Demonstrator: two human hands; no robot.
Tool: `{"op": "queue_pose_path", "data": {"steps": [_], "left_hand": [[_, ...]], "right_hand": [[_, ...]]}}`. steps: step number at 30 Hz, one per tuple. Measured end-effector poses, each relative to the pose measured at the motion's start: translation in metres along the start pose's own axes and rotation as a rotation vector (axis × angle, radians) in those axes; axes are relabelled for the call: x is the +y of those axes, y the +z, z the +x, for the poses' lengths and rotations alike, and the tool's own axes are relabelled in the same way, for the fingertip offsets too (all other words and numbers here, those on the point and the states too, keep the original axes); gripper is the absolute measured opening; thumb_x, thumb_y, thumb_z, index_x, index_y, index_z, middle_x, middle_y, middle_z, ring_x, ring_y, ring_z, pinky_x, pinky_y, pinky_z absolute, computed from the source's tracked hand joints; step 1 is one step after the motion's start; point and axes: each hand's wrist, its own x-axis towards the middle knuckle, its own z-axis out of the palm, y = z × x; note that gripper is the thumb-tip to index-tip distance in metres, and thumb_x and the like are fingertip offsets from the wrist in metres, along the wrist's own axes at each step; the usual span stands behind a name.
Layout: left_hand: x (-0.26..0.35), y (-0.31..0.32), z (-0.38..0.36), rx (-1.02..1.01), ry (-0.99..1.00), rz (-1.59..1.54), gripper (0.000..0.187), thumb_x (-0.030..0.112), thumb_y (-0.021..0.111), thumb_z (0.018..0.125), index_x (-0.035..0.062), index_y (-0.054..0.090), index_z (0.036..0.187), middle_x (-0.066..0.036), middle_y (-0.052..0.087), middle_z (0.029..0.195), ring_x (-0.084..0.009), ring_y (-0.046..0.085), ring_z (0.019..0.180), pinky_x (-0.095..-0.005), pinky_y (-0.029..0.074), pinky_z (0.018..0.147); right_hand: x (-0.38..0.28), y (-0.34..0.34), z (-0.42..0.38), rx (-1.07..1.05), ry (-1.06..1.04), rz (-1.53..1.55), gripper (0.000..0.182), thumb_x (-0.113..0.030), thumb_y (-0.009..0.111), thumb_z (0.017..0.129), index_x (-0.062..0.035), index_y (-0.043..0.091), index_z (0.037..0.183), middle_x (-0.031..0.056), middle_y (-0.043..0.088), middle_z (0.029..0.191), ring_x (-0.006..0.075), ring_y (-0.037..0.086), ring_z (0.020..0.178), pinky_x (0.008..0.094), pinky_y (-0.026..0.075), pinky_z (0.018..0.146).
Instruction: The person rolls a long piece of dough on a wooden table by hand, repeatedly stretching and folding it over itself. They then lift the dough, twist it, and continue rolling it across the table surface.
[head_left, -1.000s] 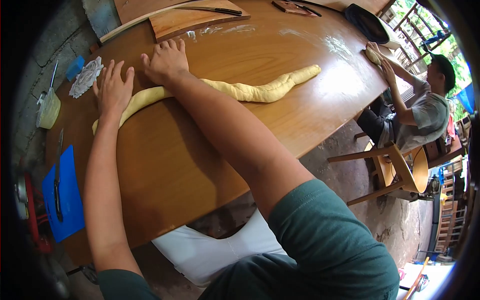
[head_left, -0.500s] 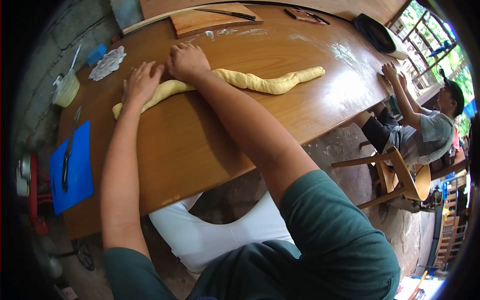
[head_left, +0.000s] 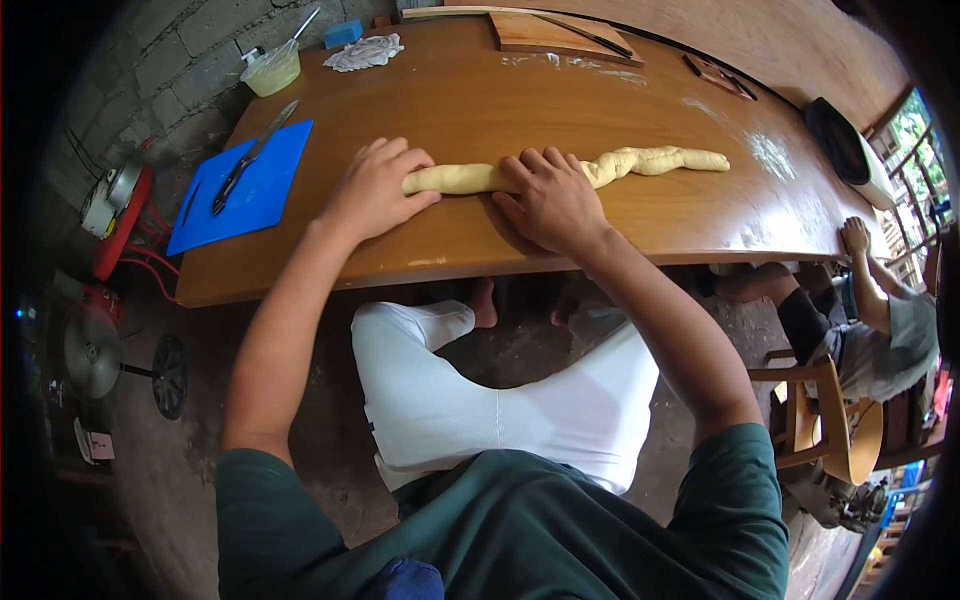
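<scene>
A long yellow dough roll (head_left: 455,180) lies across the wooden table, smooth on its left part and lumpy and twisted on its right part. My left hand (head_left: 382,187) is around the left end of the roll, its fingers curved and covering the tip. My right hand (head_left: 552,197) rests over the roll's middle with fingers spread, palm down. Between the two hands a smooth stretch of dough shows. The twisted part runs out to the right beyond my right hand.
A blue mat (head_left: 255,195) with a knife (head_left: 238,178) lies at the left. Behind are a bowl with a whisk (head_left: 272,72), a crumpled cloth (head_left: 363,52) and a wooden board (head_left: 560,38). A person (head_left: 885,320) sits at the right, hand on the table edge.
The view has turned, so the table sits more level. My hands are lower on the roll, and the dough's left end is now straighter and lies at my left hand.
</scene>
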Motion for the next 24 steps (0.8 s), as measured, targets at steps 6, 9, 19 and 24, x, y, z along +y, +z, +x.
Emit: {"op": "queue_pose_path", "data": {"steps": [6,9,19,24], "left_hand": [[-0.044,0.011,-0.021,0.035,-0.069,-0.204,0.04,0.043,0.079,0.095,0.0089,0.073,0.117,-0.012,0.064,0.122,-0.0352,0.06,0.121,-0.0466,0.049,0.1],[-0.041,-0.008,-0.017,0.002,-0.064,-0.147,0.042,0.046,0.076,0.098,0.0069,0.074,0.112,-0.015,0.069,0.104,-0.0339,0.068,0.104,-0.0473,0.053,0.088],[-0.029,-0.143,-0.019,0.202,-0.065,-0.455,0.038,0.04,0.072,0.105,0.0024,0.074,0.102,0.001,0.067,0.083,-0.0036,0.056,0.081,-0.0241,0.048,0.075],[-0.082,-0.017,-0.02,0.084,-0.061,-0.113,0.04,0.039,0.073,0.102,0.0,0.071,0.106,-0.015,0.071,0.103,-0.0304,0.07,0.098,-0.0405,0.055,0.088]], "right_hand": [[0.062,0.013,-0.005,0.199,-0.187,-0.146,0.049,-0.057,0.056,0.105,-0.0111,0.07,0.116,0.0105,0.072,0.121,0.0313,0.067,0.115,0.0444,0.049,0.101],[0.077,-0.001,0.004,-0.052,0.048,0.021,0.051,-0.06,0.056,0.105,-0.0107,0.07,0.107,0.0113,0.078,0.1,0.0355,0.075,0.095,0.0491,0.057,0.085],[0.132,-0.128,0.0,0.501,0.061,0.116,0.037,-0.048,0.066,0.106,-0.0149,0.081,0.101,0.002,0.071,0.068,0.0112,0.064,0.058,0.0321,0.052,0.057],[0.137,-0.028,0.003,-0.048,0.227,-0.039,0.04,-0.05,0.065,0.104,-0.0135,0.08,0.107,0.0092,0.076,0.09,0.0261,0.074,0.087,0.0425,0.058,0.077]]}}
